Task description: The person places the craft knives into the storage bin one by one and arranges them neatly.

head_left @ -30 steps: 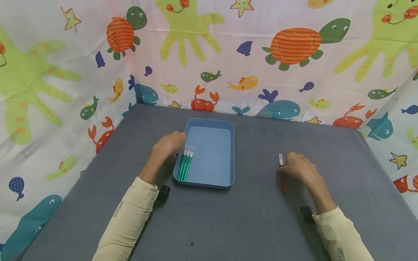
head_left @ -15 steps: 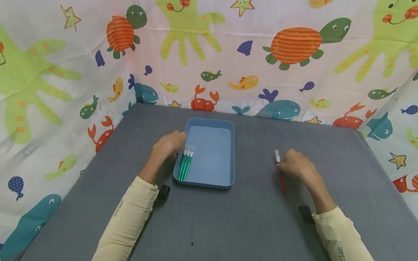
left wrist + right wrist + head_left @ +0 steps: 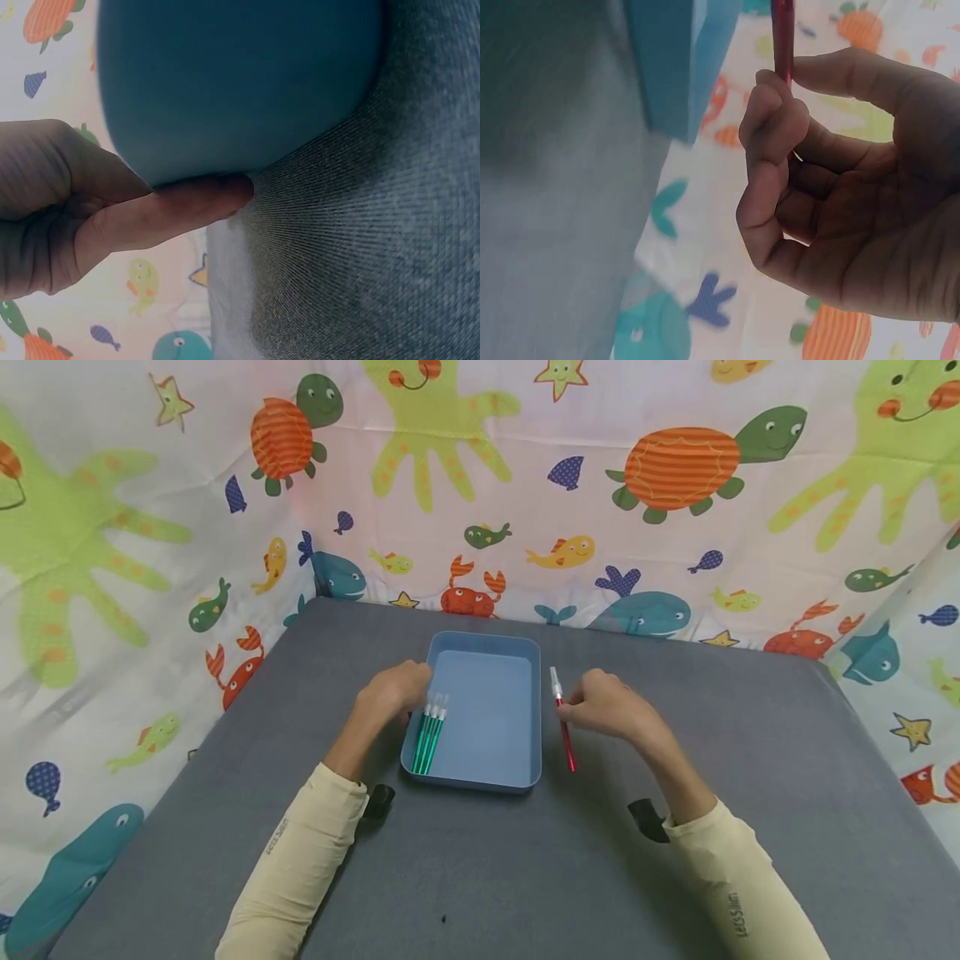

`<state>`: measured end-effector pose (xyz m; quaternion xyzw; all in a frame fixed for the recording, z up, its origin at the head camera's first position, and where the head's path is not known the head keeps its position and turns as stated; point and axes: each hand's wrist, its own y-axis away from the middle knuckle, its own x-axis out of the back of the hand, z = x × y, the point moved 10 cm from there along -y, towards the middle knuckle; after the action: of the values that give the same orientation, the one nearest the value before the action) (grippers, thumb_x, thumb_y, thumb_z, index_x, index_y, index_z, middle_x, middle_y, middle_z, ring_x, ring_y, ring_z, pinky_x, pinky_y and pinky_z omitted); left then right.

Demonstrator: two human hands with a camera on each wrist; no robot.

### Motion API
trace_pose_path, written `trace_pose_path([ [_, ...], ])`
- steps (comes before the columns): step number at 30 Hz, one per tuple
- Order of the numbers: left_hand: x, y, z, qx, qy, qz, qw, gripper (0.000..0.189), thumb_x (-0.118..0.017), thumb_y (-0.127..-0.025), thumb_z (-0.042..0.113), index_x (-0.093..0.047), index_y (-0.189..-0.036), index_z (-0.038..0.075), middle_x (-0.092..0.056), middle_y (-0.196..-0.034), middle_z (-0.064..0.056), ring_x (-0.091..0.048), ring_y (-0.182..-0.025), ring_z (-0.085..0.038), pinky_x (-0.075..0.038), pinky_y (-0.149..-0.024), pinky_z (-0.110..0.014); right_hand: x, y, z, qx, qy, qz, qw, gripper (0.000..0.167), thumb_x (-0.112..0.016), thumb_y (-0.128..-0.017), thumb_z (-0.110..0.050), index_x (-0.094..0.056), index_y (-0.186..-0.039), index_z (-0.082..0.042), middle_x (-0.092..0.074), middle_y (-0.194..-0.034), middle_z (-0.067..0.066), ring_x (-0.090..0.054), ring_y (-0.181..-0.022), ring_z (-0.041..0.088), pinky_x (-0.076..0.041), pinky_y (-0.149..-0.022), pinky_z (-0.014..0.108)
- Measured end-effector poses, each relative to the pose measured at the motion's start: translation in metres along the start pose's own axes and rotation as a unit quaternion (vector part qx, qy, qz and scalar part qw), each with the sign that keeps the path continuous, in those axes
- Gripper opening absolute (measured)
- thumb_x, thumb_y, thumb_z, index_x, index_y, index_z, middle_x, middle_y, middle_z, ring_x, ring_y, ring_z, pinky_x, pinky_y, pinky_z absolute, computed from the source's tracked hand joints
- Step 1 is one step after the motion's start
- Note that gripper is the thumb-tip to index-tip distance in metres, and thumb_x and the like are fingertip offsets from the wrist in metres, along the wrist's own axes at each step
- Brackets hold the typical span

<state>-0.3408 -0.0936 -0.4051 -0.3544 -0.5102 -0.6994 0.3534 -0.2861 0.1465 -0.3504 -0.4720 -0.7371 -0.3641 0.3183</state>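
A shallow blue tray point(image 3: 491, 718) stands left of centre on the grey table. Along its left side inside lie several green pens point(image 3: 430, 739) with clear caps, grouped side by side. My left hand point(image 3: 396, 687) holds the tray's left wall; in the left wrist view one finger lies along the outside of the tray point(image 3: 240, 97) while the thumb side goes behind it. Just right of the tray, my right hand point(image 3: 609, 703) pinches a red pen point(image 3: 567, 745) by the middle, its clear cap pointing away. The right wrist view shows thumb and fingertips gripping the red barrel point(image 3: 783, 37).
Grey cloth covers the table point(image 3: 540, 868). A white curtain point(image 3: 420, 539) with sea animals hangs along its back and sides. Black wrist straps point(image 3: 648, 820) stick out below the cream sleeves. A tiny dark speck point(image 3: 443, 919) lies near the front.
My right hand has picked up the red pen and carried it left, close to the tray's right wall. The left hand and the tray have stayed in place.
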Motion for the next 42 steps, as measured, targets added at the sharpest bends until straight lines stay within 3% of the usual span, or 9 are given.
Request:
trace_pose_path([
  [2, 0.0, 0.0, 0.001, -0.001, -0.001, 0.002, 1.0, 0.032, -0.059, -0.104, 0.005, -0.058, -0.135, -0.003, -0.067, -0.111, -0.017, -0.068, -0.089, -0.024, -0.06, -0.066, -0.03, -0.006, -0.009, -0.013, 0.011, -0.001, -0.007, 0.9999, 0.039, -0.064, -0.097, -0.017, -0.06, -0.059, -0.01, -0.031, -0.056, -0.004, -0.03, -0.053, 0.011, -0.023, -0.052, 0.026],
  [5, 0.0, 0.0, 0.001, 0.003, -0.001, 0.002, 1.0, 0.03, -0.058, -0.105, 0.006, -0.059, -0.134, -0.003, -0.067, -0.109, -0.017, -0.068, -0.088, -0.024, -0.059, -0.066, -0.03, -0.019, -0.023, -0.032, 0.021, -0.002, -0.022, 0.9995, 0.038, -0.064, -0.096, -0.018, -0.064, -0.059, -0.008, -0.047, -0.054, -0.001, -0.043, -0.054, 0.012, -0.026, -0.052, 0.025],
  [8, 0.0, 0.0, 0.001, 0.005, 0.002, 0.001, 1.0, 0.03, -0.057, -0.105, 0.006, -0.059, -0.134, -0.002, -0.067, -0.11, -0.017, -0.068, -0.088, -0.024, -0.059, -0.067, -0.031, -0.036, -0.035, -0.047, 0.019, -0.001, -0.034, 0.9992, 0.032, -0.065, -0.096, -0.019, -0.075, -0.071, 0.0, -0.065, -0.061, 0.006, -0.056, -0.061, 0.014, -0.032, -0.053, 0.024],
  [10, 0.0, 0.0, 0.002, 0.007, 0.004, 0.001, 1.0, 0.03, -0.056, -0.106, 0.006, -0.058, -0.134, -0.002, -0.067, -0.112, -0.017, -0.068, -0.089, -0.024, -0.059, -0.067, -0.031, -0.048, -0.044, -0.054, 0.019, 0.001, -0.043, 0.9989, 0.032, -0.066, -0.097, -0.019, -0.077, -0.076, 0.002, -0.063, -0.059, 0.004, -0.053, -0.058, 0.013, -0.032, -0.052, 0.023],
  [14, 0.0, -0.001, 0.002, 0.013, 0.003, -0.002, 0.9999, 0.033, -0.057, -0.105, 0.007, -0.057, -0.138, -0.001, -0.066, -0.116, -0.017, -0.067, -0.091, -0.024, -0.058, -0.066, -0.03, -0.073, -0.06, -0.063, 0.019, 0.006, -0.057, 0.9982, 0.036, -0.067, -0.096, -0.017, -0.07, -0.064, -0.001, -0.046, -0.051, -0.005, -0.042, -0.05, 0.009, -0.027, -0.048, 0.023],
  [19, 0.0, -0.001, 0.003, 0.013, -0.006, -0.011, 0.9998, 0.034, -0.058, -0.105, 0.007, -0.056, -0.138, -0.001, -0.066, -0.115, -0.017, -0.067, -0.09, -0.023, -0.057, -0.062, -0.027, -0.097, -0.074, -0.062, -0.015, -0.001, -0.079, 0.9968, 0.034, -0.07, -0.096, -0.019, -0.059, -0.065, -0.011, -0.059, -0.061, -0.001, -0.066, -0.064, 0.016, -0.038, -0.053, 0.023],
  [22, 0.0, -0.001, 0.003, 0.012, -0.001, -0.017, 0.9998, 0.032, -0.057, -0.105, 0.007, -0.057, -0.136, -0.001, -0.065, -0.114, -0.017, -0.067, -0.088, -0.023, -0.057, -0.061, -0.027, -0.107, -0.078, -0.061, -0.03, -0.012, -0.091, 0.9953, 0.028, -0.07, -0.095, -0.021, -0.057, -0.072, -0.011, -0.059, -0.067, 0.0, -0.065, -0.066, 0.017, -0.042, -0.055, 0.023],
  [33, 0.001, -0.004, 0.01, 0.008, 0.003, -0.017, 0.9998, 0.029, -0.055, -0.106, 0.007, -0.058, -0.133, -0.001, -0.065, -0.115, -0.017, -0.067, -0.09, -0.024, -0.058, -0.061, -0.028, -0.116, -0.086, -0.068, 0.003, -0.066, -0.093, 0.9935, 0.023, -0.066, -0.094, -0.014, -0.064, -0.073, -0.007, -0.053, -0.058, -0.002, -0.051, -0.055, 0.012, -0.04, -0.052, 0.023],
  [42, 0.0, -0.005, 0.008, 0.003, -0.005, -0.014, 0.9999, 0.027, -0.057, -0.105, 0.008, -0.06, -0.131, -0.001, -0.067, -0.108, -0.016, -0.07, -0.084, -0.023, -0.056, -0.059, -0.027, -0.121, -0.076, -0.079, 0.07, -0.044, -0.132, 0.9878, 0.02, -0.059, -0.101, -0.013, -0.073, -0.098, 0.003, -0.058, -0.06, -0.001, -0.057, -0.06, 0.014, -0.041, -0.06, 0.023],
])
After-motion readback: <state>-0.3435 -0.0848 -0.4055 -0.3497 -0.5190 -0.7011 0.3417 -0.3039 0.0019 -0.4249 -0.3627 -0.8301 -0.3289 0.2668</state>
